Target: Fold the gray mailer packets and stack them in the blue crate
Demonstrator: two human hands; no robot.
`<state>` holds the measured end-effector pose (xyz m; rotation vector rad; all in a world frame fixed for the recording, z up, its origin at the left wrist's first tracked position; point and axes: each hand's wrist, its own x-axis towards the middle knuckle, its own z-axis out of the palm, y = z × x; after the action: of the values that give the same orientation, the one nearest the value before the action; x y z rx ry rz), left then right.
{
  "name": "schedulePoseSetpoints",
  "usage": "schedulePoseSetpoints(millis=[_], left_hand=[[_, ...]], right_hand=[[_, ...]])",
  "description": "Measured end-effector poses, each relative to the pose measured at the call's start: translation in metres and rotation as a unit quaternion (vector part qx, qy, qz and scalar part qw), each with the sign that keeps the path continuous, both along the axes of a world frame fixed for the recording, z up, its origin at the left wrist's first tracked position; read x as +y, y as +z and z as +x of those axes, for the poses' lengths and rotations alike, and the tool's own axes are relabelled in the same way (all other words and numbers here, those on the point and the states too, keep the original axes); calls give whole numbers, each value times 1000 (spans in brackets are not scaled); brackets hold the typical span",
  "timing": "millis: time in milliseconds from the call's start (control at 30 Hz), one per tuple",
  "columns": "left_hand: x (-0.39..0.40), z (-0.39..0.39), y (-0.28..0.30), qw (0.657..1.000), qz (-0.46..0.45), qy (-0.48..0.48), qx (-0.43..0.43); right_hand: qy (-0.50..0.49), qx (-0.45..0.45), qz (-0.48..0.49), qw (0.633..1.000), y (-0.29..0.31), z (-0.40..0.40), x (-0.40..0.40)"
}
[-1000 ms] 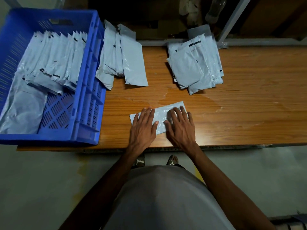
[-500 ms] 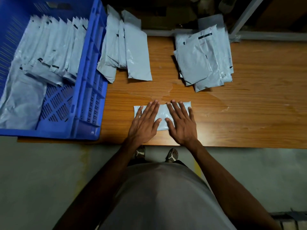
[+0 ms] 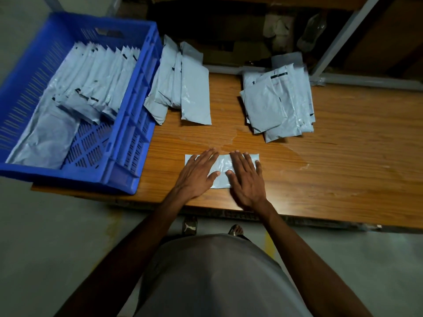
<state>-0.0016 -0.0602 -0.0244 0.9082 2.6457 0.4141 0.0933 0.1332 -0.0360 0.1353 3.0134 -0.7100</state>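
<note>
Gray mailer packet [image 3: 221,167], folded into a flat, glossy strip, lies near the front edge of the wooden bench [image 3: 343,179]. Left hand [image 3: 196,173] and right hand [image 3: 246,177] press it with straight, spread fingers, gripping nothing. Folded packets [image 3: 96,83] stand in the blue crate [image 3: 128,154] at left.

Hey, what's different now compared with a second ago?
Little: both hands, left hand and right hand, still press flat on the folded packet, which has turned from tilted to level with the table edge. Nothing gripped or released. Crate and piles unchanged.
</note>
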Motion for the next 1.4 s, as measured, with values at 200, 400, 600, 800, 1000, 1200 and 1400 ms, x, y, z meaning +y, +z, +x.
schedulePoseSetpoints(millis=[200, 400, 600, 800, 1000, 1200, 1400], left_hand=[[21, -18, 37, 997, -61, 48, -13], [19, -49, 68, 987, 19, 74, -143], [-14, -59, 145, 986, 78, 143, -45], [-73, -52, 228, 963, 79, 223, 129], [-140, -68, 277, 926, 84, 297, 216], [-211, -105, 263, 915, 76, 338, 207], [-286, -132, 228, 908, 44, 378, 176]], right_hand=[[55, -27, 15, 998, 20, -25, 18], [136, -35, 51, 989, 63, -66, 30], [183, 80, 53, 978, 149, -111, 14], [264, 202, 16, 943, 226, -161, -41], [298, 261, 6, 918, 273, -215, -116], [338, 241, -2, 910, 265, -277, -195], [388, 192, -15, 902, 231, -329, -278]])
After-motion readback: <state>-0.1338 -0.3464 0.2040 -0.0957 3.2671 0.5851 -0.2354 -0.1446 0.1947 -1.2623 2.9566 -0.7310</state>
